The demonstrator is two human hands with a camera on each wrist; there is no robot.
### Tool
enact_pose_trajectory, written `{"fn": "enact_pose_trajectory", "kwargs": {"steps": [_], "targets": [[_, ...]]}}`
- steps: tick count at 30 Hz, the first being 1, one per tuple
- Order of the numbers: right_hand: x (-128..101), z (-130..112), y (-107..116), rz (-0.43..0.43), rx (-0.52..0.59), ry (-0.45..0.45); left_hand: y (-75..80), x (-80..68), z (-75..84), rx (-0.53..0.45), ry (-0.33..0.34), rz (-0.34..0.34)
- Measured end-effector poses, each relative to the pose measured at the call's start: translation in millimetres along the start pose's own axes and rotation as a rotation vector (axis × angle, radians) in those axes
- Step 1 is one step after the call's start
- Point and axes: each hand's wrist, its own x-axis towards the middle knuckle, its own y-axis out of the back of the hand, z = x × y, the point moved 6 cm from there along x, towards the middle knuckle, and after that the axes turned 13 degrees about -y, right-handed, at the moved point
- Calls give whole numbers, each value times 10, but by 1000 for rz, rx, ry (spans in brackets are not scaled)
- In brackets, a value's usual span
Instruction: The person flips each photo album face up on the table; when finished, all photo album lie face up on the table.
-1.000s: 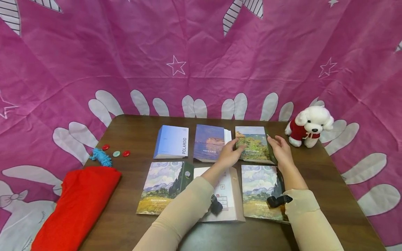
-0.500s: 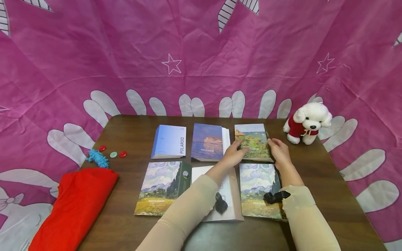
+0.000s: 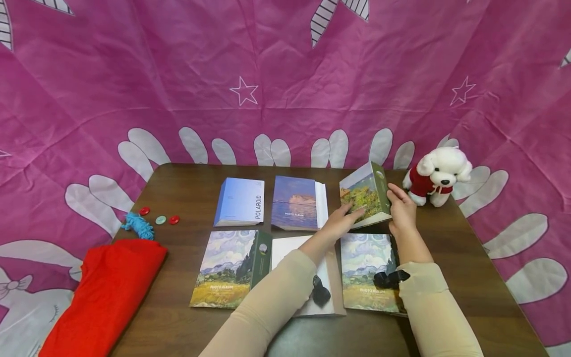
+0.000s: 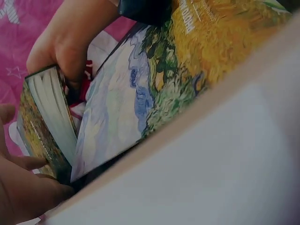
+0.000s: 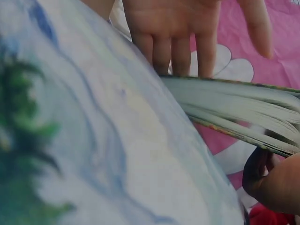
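A photo album (image 3: 367, 193) with a garden-and-sea cover is tilted up at the back right, its green spine side raised. My left hand (image 3: 340, 222) touches its front cover near the lower left, fingers spread and fairly straight in the right wrist view. My right hand (image 3: 403, 213) holds the spine side, its fingers partly hidden behind the album. Page edges (image 4: 51, 101) face the camera in the left wrist view. Just in front lies a wheat-field photo album (image 3: 366, 263), and a white album (image 3: 332, 292) lies partly beneath my left forearm.
A blue Polaroid album (image 3: 241, 201), a purple sea-cliff album (image 3: 294, 201) and another wheat-field album (image 3: 225, 265) lie to the left. A plush white dog (image 3: 441, 173) sits at the right. Red cloth (image 3: 107, 292), blue yarn (image 3: 139, 225) and several buttons are at the far left.
The garden-and-sea album lay flat before; its right side has now risen, turning the spine into view. Both hands have shifted slightly with it. The other albums stay put.
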Motion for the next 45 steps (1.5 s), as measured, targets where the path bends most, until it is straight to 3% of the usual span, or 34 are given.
{"fn": "enact_pose_trajectory", "kwargs": {"steps": [6,13,17,22,26,30,34,40,45], "targets": [[-62,-23,-87,-43,101,-3,-2,15,16,-65,1,-7],[-156,1,-247,-176,153,82,80,29,193,-112,-95,63],[-181,44,-347,-207,-3,121,214,37,355,-120,-206,88],[-165,145,-479,-236,-365,90,379,8,456,-22,-311,91],[-144,257,-548,-307,-544,1,494,-22,404,96,-302,120],[-120,316,-583,-324,-604,-66,585,-5,301,77,-274,141],[-78,275,-483,-266,-604,-83,577,34,198,62,-213,101],[-25,195,-219,-184,-588,-97,486,36,-10,93,-54,-10],[20,142,-66,-153,-532,-103,363,78,-65,-35,-53,-51]]}}
